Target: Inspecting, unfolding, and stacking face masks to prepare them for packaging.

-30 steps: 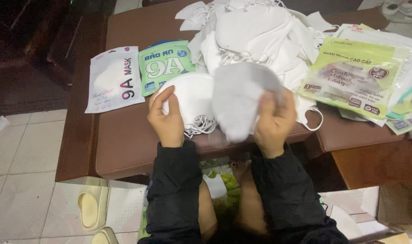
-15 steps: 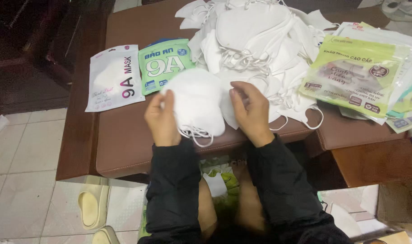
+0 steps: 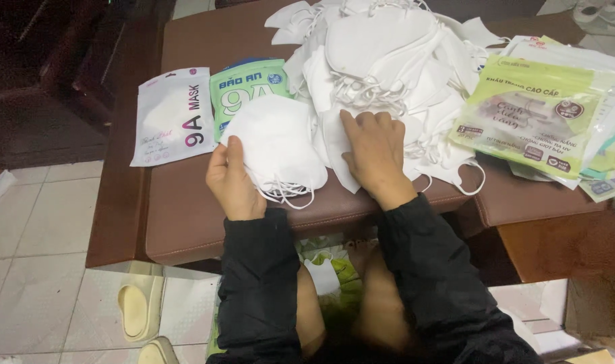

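Head view: my left hand (image 3: 234,176) grips a small stack of white masks (image 3: 279,145) at the tabletop (image 3: 186,216) edge; my right hand (image 3: 377,149) lies flat, open, on the big loose pile (image 3: 388,61), seemingly mostly unsorted.

Left hand (image 3: 232,180): fingers (image 3: 234,147) curl over the near edge of a small stack of white masks (image 3: 277,145); count of masks under them unreadable. Right hand (image 3: 378,154): palm flat, hides whatever mask lies beneath; fingertips (image 3: 348,119) sink into the big mask heap (image 3: 381,61), whose far side runs off the top edge. Beyond those fingertips, green packets (image 3: 546,114) cut by the right edge. Pale slipper (image 3: 137,311) half under the bench.
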